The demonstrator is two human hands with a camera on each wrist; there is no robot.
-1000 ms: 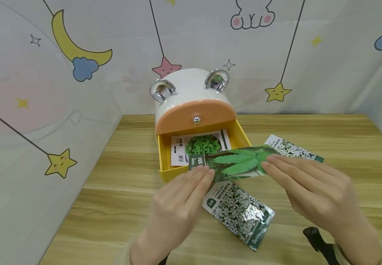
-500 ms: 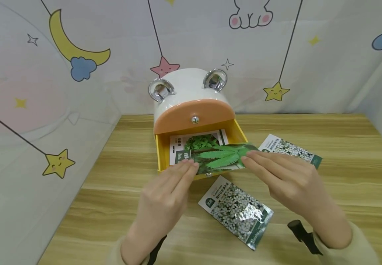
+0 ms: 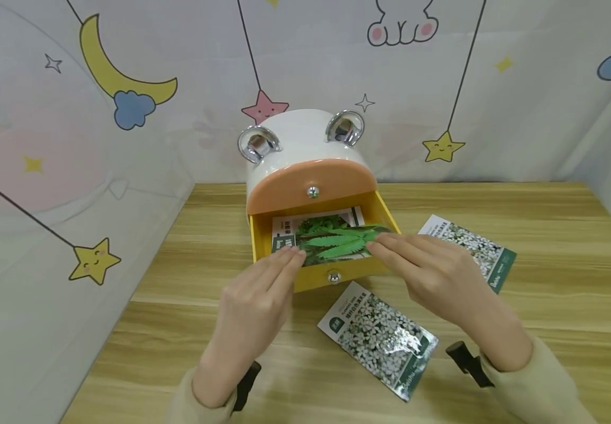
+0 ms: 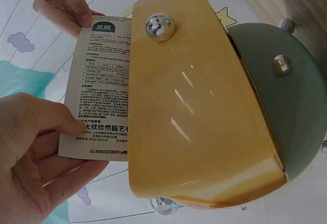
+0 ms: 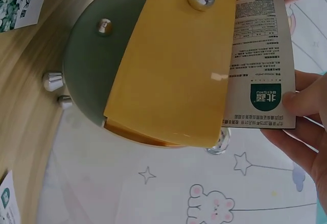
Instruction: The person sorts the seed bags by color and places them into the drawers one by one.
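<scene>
Your left grip point(image 3: 256, 297) and right grip point(image 3: 435, 274) pinch opposite ends of the leaf packet point(image 3: 337, 243), long axis between them, yellow drawer point(image 3: 360, 272) beneath.

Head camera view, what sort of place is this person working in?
Probably a small indoor tabletop booth, perhaps dressed as a child's corner: there's a wood-grain table, pale cartoon-printed cloth hanging behind it, and a playful drawer box with shiny, eye-like rings on top.
</scene>
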